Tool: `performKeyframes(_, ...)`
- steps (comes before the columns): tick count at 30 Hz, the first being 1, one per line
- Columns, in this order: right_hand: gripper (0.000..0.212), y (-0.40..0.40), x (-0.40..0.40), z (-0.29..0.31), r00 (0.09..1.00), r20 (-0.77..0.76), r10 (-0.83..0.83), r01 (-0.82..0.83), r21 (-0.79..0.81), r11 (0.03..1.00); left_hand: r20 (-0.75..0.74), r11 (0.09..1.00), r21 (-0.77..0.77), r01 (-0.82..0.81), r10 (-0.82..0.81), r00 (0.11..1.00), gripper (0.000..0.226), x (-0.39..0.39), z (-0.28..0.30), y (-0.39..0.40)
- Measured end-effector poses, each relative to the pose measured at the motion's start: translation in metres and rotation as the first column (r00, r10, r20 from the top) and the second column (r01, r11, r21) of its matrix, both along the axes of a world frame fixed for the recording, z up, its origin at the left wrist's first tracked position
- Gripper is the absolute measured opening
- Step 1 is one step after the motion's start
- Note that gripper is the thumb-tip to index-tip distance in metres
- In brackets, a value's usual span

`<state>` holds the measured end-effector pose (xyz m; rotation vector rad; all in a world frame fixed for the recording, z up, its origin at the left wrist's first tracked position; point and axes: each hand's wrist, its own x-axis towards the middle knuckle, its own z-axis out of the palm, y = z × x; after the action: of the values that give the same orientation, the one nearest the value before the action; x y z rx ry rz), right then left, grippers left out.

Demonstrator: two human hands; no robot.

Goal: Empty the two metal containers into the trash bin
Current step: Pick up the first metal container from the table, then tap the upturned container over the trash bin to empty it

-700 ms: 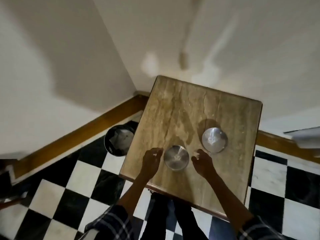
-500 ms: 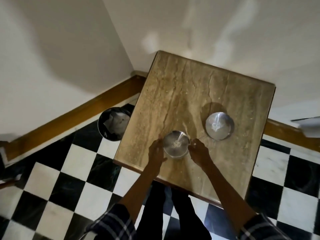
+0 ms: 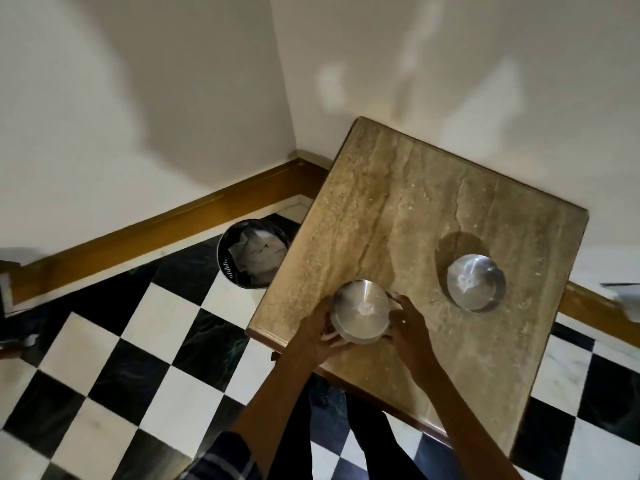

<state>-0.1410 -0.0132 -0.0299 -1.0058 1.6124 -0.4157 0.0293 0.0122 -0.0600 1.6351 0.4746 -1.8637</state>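
A small round metal container [image 3: 360, 310] with pale scraps inside is near the front left corner of the stone-topped table [image 3: 415, 209]. My left hand [image 3: 317, 332] grips its left side and my right hand [image 3: 407, 322] grips its right side. I cannot tell whether it is lifted off the table. A second metal container [image 3: 472, 284], also with a pale bit inside, stands alone farther right on the table. The black trash bin [image 3: 227, 263], holding crumpled white paper, stands on the floor to the left of the table by the wall.
The floor is black and white checkered tiles [image 3: 149, 375]. A brown skirting board [image 3: 138, 237] runs along the white walls, which meet in a corner behind the bin. A white object [image 3: 623, 297] juts in at the right edge.
Both hands have closed in on the near container and now hold it from both sides. The view has shifted, so table and bin sit farther right and lower.
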Motion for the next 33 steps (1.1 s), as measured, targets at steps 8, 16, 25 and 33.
performKeyframes(8, 0.040, -0.029, 0.101, 0.015, 0.980, 0.194, 0.038, -0.065, 0.137, 0.988, -0.351, 0.943, 0.108, -0.314, 0.331, 0.876, 0.073, 0.125, 0.032, 0.015)
performKeyframes(16, 0.038, -0.068, 0.217, -0.016, 0.921, 0.332, 0.204, -0.247, 0.094, 0.964, -0.691, 0.904, -0.088, -0.418, 0.246, 0.679, 0.083, 0.236, -0.005, 0.005)
performKeyframes(25, 0.038, -0.132, 0.280, -0.099, 0.916, 0.298, 0.268, -0.324, 0.160, 0.932, -0.315, 0.915, -0.328, -0.233, 0.127, 0.941, 0.066, 0.284, -0.084, -0.057)
performKeyframes(33, 0.039, -0.142, 0.300, -0.127, 0.881, 0.199, 0.429, -0.452, 0.090, 0.888, 0.566, 0.718, -0.361, 0.594, -0.338, 0.752, 0.120, 0.300, -0.131, -0.064)
